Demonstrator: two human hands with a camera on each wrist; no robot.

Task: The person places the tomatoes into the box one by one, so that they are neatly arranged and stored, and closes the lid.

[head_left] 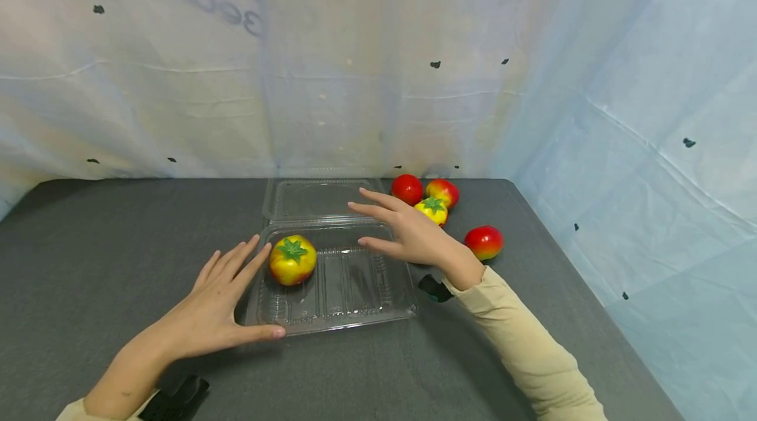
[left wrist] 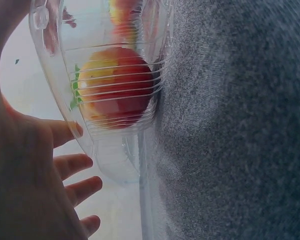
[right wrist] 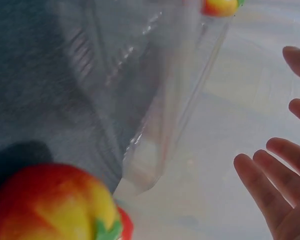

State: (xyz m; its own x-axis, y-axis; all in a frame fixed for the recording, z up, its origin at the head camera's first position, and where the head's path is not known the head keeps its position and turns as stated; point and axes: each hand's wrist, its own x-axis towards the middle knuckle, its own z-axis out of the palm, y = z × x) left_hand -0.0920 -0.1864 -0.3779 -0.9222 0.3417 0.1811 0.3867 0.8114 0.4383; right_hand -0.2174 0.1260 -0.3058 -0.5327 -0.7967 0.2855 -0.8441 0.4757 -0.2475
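A clear plastic clamshell box [head_left: 349, 286] lies with its lid [head_left: 322, 201] folded back. In its left part sits a yellow-and-red fruit with a green leafy top [head_left: 292, 262], also seen through the ribbed wall in the left wrist view. My left hand [head_left: 213, 309] is spread at the box's left front corner, thumb at the front edge and fingertips by the left rim. Over the right side of the box hovers my right hand [head_left: 416, 235], fingers extended and apart, with nothing in it.
Beyond my right hand are a red fruit [head_left: 407, 189], a red-yellow fruit [head_left: 445, 191] and a yellow one with a green top [head_left: 434, 207]. Another red fruit [head_left: 483, 242] lies farther right on the grey table [head_left: 118, 243]. Pale sheeting [head_left: 355, 79] hangs behind and at the right.
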